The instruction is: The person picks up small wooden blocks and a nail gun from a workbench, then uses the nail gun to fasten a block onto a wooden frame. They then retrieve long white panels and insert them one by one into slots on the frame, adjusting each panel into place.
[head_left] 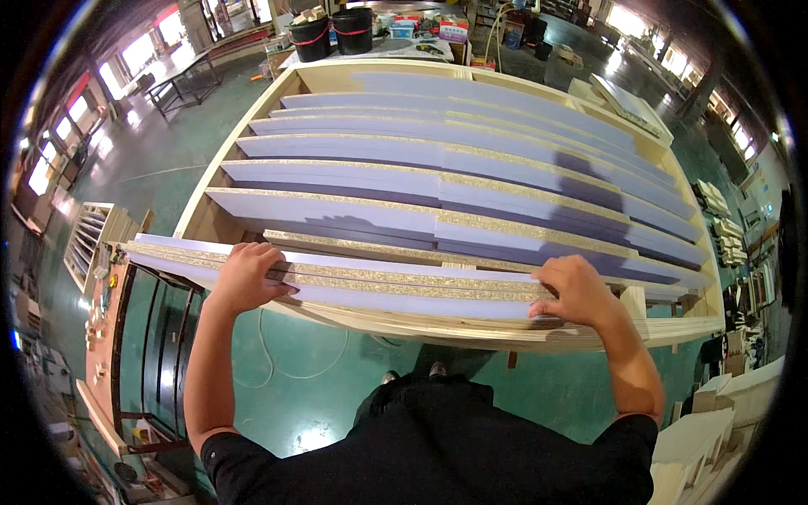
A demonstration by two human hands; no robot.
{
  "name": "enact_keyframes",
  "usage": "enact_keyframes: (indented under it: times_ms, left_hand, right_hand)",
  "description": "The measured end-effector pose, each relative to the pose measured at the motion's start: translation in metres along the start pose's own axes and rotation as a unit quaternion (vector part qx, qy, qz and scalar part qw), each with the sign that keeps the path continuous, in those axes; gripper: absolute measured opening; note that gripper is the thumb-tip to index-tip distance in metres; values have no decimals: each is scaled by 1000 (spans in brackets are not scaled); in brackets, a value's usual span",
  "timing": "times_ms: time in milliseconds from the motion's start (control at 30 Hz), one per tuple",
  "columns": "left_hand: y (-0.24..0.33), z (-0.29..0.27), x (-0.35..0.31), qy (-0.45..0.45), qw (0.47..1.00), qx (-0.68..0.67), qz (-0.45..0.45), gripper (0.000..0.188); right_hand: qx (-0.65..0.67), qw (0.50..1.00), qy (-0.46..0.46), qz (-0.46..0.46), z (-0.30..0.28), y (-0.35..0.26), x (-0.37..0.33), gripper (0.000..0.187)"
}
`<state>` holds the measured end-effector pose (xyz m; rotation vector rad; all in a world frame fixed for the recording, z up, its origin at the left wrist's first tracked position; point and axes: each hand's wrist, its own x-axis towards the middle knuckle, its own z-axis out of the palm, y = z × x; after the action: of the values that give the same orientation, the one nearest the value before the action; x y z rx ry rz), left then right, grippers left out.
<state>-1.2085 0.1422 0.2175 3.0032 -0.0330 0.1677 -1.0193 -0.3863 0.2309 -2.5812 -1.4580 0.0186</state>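
Observation:
My left hand (251,276) and my right hand (574,291) are closed around a pair of long white-faced particleboard strips (412,283), lying face to face with their speckled raw edges up. Thumbs are on the near side, fingers over the far side. The strips lie along the near side of a large pale wooden frame (199,189), and their left end juts past its corner. Inside the frame, several rows of similar strips (328,213) stand on edge, running left to right. A shadow falls across the rows on the right.
A workbench (109,337) with small wood blocks and tools stands at the left. Two black buckets (352,32) and boxes sit on a table beyond the frame. A thin hose (271,362) lies on the green floor. Pale panels (694,442) are stacked at the lower right.

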Motion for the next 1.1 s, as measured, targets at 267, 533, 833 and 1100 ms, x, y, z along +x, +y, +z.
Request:
enact_keyframes:
  times_ms: [267, 533, 833, 1100]
  left_hand:
    - [-2, -1, 9, -41, 999, 17, -8, 41]
    - [-8, 12, 8, -50, 998, -11, -34, 40]
    - [-11, 11, 4, -29, 999, 4, -22, 44]
    - [-2, 12, 10, -7, 1000, 12, 17, 39]
  right_hand:
    - [29, 998, -34, 54, -12, 13, -24, 50]
    - [176, 952, -43, 248, -25, 96, -109, 39]
    - [66, 964, 120, 227, 1, 134, -169, 28]
    - [-185, 817, 102, 536, -59, 218, -282, 57]
